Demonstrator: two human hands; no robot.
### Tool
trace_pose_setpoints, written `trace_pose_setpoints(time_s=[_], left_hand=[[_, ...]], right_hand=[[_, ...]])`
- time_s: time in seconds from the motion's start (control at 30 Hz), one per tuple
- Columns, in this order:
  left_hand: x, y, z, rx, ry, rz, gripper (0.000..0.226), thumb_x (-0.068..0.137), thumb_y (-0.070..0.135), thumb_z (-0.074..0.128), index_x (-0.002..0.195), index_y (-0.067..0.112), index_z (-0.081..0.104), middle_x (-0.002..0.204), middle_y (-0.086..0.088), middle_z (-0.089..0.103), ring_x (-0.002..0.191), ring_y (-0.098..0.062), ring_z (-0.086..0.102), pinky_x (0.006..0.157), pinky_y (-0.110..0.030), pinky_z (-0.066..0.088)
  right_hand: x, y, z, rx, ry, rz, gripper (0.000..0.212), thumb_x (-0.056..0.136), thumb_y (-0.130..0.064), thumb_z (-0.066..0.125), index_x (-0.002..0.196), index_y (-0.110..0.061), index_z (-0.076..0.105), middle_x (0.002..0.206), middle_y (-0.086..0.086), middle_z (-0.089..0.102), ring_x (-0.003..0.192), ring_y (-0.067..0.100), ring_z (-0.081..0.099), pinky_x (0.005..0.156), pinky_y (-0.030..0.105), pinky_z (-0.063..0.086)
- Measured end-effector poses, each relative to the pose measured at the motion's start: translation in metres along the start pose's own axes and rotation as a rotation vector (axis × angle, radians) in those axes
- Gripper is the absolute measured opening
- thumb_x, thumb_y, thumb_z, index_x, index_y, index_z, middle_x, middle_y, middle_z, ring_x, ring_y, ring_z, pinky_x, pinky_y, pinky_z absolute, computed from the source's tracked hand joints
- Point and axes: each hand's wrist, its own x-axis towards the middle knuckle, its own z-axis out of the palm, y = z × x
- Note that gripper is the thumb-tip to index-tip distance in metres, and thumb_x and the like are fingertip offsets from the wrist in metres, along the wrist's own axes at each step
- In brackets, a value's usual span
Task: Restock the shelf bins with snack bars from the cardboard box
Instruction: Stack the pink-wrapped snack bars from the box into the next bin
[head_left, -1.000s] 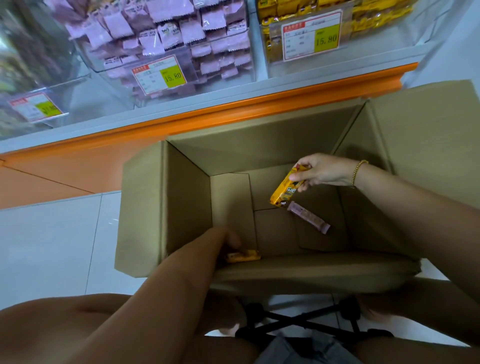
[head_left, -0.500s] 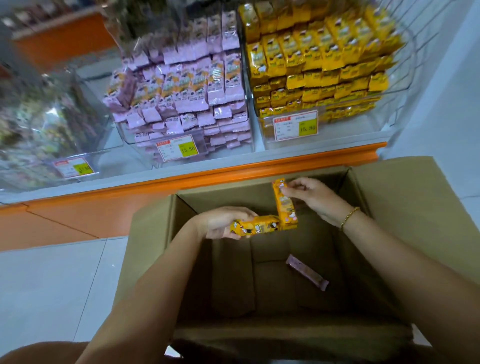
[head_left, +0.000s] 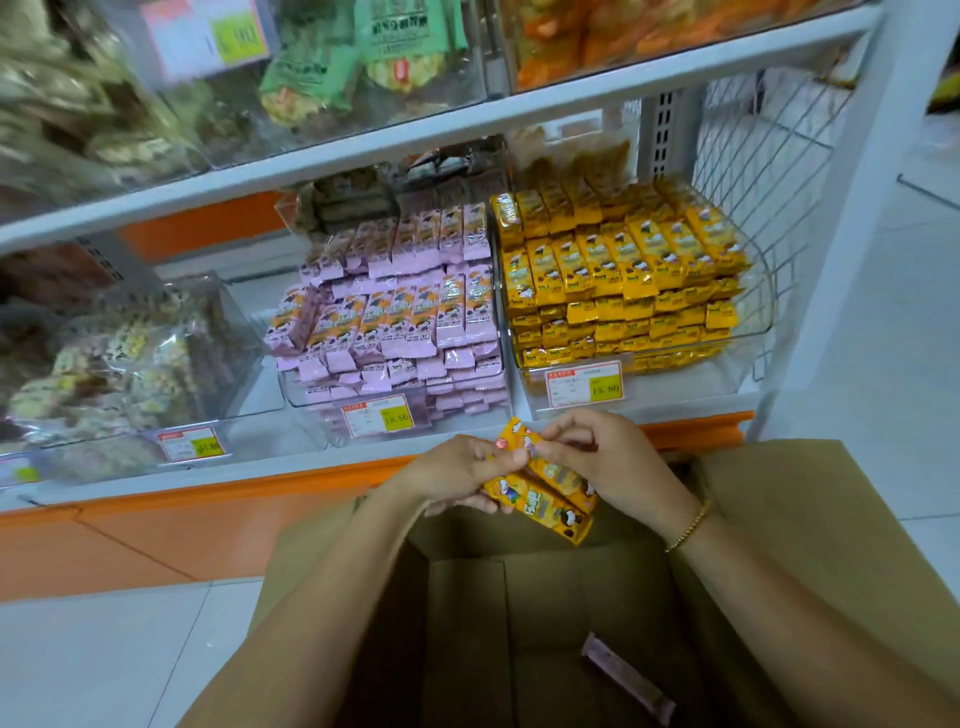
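the left hand (head_left: 457, 475) hovers over the far edge of the box (head_left: 810, 545), fingers curled under two yellow bars (head_left: 543, 501) and thumb pressed on top of them. the right hand (head_left: 610, 467) is just beside it over the same edge, pinching the upper bar near its far end between thumb and fingertips. a bracelet (head_left: 688, 530) sits on the right wrist. the two bars lie stacked at a slant, touching each other, their near ends pointing down toward the box's open mouth.

inside the box, on its floor toward the near right corner, lies one pink bar (head_left: 628, 680) on its own.

beyond the box on the shelf stand clear bins. the yellow bin (head_left: 691, 382), straight ahead of the box's far edge, is packed with rows of yellow bars. the pink bin (head_left: 301, 395), beyond the box and to the left, is heaped with pink bars. each carries a price tag (head_left: 584, 383) on its front, facing the box.
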Motion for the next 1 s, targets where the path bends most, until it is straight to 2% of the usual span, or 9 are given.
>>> trace_pose_setpoints(time_s=[0.13, 0.27, 0.43, 0.57, 0.67, 0.7, 0.77, 0.87, 1.0], left_hand=[[-0.011, 0.031, -0.007, -0.079, 0.013, 0.063, 0.03, 0.082, 0.038, 0.061, 0.084, 0.009, 0.065, 0.063, -0.006, 0.069, 0.051, -0.007, 0.064, 0.046, -0.011, 0.05], [-0.018, 0.067, -0.01, -0.129, 0.038, 0.079, 0.022, 0.085, 0.032, 0.061, 0.08, 0.012, 0.067, 0.066, -0.004, 0.07, 0.051, -0.007, 0.064, 0.044, -0.011, 0.049], [-0.016, 0.113, -0.003, -0.119, 0.099, 0.093, 0.033, 0.082, 0.039, 0.063, 0.08, 0.007, 0.065, 0.056, -0.006, 0.066, 0.043, -0.005, 0.059, 0.039, -0.009, 0.044], [-0.003, 0.152, 0.009, -0.193, 0.127, 0.211, 0.031, 0.088, 0.039, 0.059, 0.088, 0.009, 0.064, 0.065, -0.006, 0.07, 0.05, -0.007, 0.065, 0.041, -0.013, 0.048], [0.03, 0.177, 0.007, 0.137, 0.385, 0.528, 0.026, 0.094, 0.034, 0.055, 0.099, 0.01, 0.064, 0.086, -0.008, 0.07, 0.061, -0.012, 0.067, 0.056, -0.028, 0.057], [0.041, 0.186, 0.006, 0.342, 0.504, 0.627, 0.024, 0.095, 0.029, 0.055, 0.106, 0.011, 0.064, 0.095, -0.009, 0.07, 0.072, -0.015, 0.068, 0.069, -0.035, 0.058], [0.061, 0.204, 0.005, 0.738, 0.634, 0.7, 0.032, 0.096, 0.022, 0.052, 0.125, 0.011, 0.057, 0.118, -0.011, 0.065, 0.104, -0.024, 0.062, 0.092, -0.033, 0.048], [0.091, 0.23, 0.006, 1.087, 0.591, 0.579, 0.04, 0.1, 0.025, 0.043, 0.136, 0.01, 0.046, 0.135, -0.015, 0.053, 0.122, -0.03, 0.05, 0.096, -0.032, 0.039], [0.122, 0.245, 0.001, 1.219, 0.425, 0.439, 0.045, 0.102, 0.029, 0.036, 0.144, 0.013, 0.034, 0.144, -0.015, 0.044, 0.128, -0.029, 0.045, 0.1, -0.032, 0.036]], right_hand=[[-0.002, -0.021, -0.024, -0.124, -0.177, -0.033, 0.058, 0.077, -0.043, 0.073, 0.131, -0.041, 0.05, 0.126, -0.019, 0.054, 0.109, -0.005, 0.054, 0.088, 0.019, 0.05], [-0.003, -0.047, -0.049, -0.402, -0.144, -0.124, 0.072, 0.078, -0.049, 0.069, 0.135, -0.06, 0.026, 0.122, -0.023, 0.031, 0.115, -0.002, 0.035, 0.087, 0.015, 0.037], [-0.005, -0.073, -0.066, -0.715, -0.033, -0.201, 0.096, 0.074, -0.052, 0.072, 0.148, -0.043, 0.012, 0.127, -0.015, 0.023, 0.116, 0.003, 0.026, 0.096, 0.023, 0.035], [0.007, -0.078, -0.086, -0.749, 0.362, -0.359, 0.073, 0.075, -0.035, 0.072, 0.142, -0.025, 0.044, 0.127, 0.0, 0.047, 0.113, 0.019, 0.045, 0.085, 0.031, 0.044], [0.043, -0.084, -0.116, -0.688, 0.606, -0.276, 0.059, 0.072, -0.028, 0.073, 0.128, -0.02, 0.056, 0.117, 0.01, 0.056, 0.106, 0.03, 0.053, 0.081, 0.034, 0.043], [0.059, -0.086, -0.126, -0.695, 0.643, -0.219, 0.056, 0.072, -0.028, 0.072, 0.125, -0.019, 0.056, 0.115, 0.013, 0.056, 0.105, 0.032, 0.052, 0.079, 0.033, 0.042], [0.096, -0.088, -0.144, -0.76, 0.681, -0.096, 0.052, 0.076, -0.03, 0.071, 0.124, -0.014, 0.054, 0.112, 0.017, 0.056, 0.106, 0.035, 0.051, 0.079, 0.035, 0.042], [0.148, -0.085, -0.163, -0.904, 0.654, 0.084, 0.052, 0.08, -0.037, 0.067, 0.12, -0.006, 0.053, 0.113, 0.021, 0.056, 0.109, 0.036, 0.052, 0.082, 0.038, 0.045], [0.197, -0.071, -0.173, -0.894, 0.574, 0.185, 0.053, 0.084, -0.042, 0.063, 0.123, -0.009, 0.049, 0.12, 0.022, 0.056, 0.11, 0.036, 0.054, 0.083, 0.035, 0.045]])
